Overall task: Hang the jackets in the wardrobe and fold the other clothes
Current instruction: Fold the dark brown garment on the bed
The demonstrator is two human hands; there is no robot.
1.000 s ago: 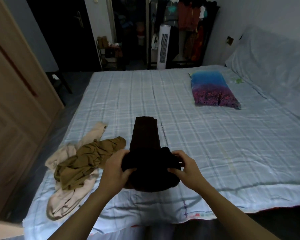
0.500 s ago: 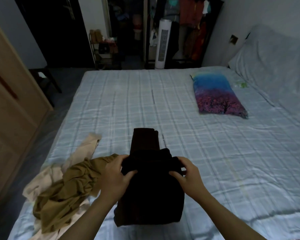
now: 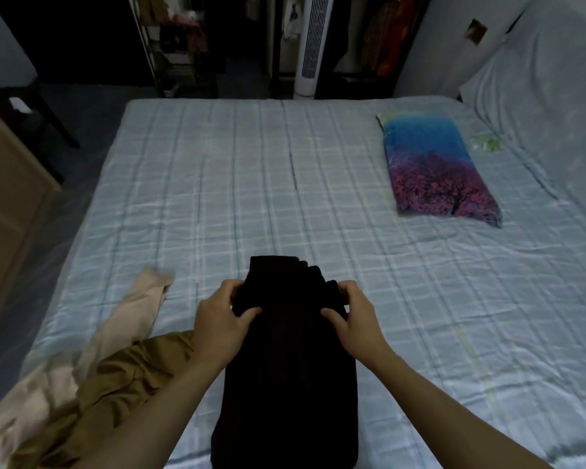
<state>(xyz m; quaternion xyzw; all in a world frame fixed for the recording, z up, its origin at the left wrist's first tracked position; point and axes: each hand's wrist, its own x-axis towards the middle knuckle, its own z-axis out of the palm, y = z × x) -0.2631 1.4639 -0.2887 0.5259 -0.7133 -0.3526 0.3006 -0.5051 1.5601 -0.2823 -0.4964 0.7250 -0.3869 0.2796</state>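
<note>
Head view, two hands [image 3: 222,321] [image 3: 354,321] gripping one dark garment [image 3: 286,384], two others [image 3: 115,384] beside

Your left hand [image 3: 222,319] and right hand [image 3: 351,318] each grip the far folded edge of a dark garment [image 3: 285,384] lying on the checked bed sheet [image 3: 251,184]. Its colour is hard to judge in the dim light, possibly dark brown. Just left of it lie crumpled olive-brown trousers [image 3: 122,377] over a beige garment [image 3: 132,319]. A blue-and-purple pillow [image 3: 433,167] sits well apart, far right.
</note>
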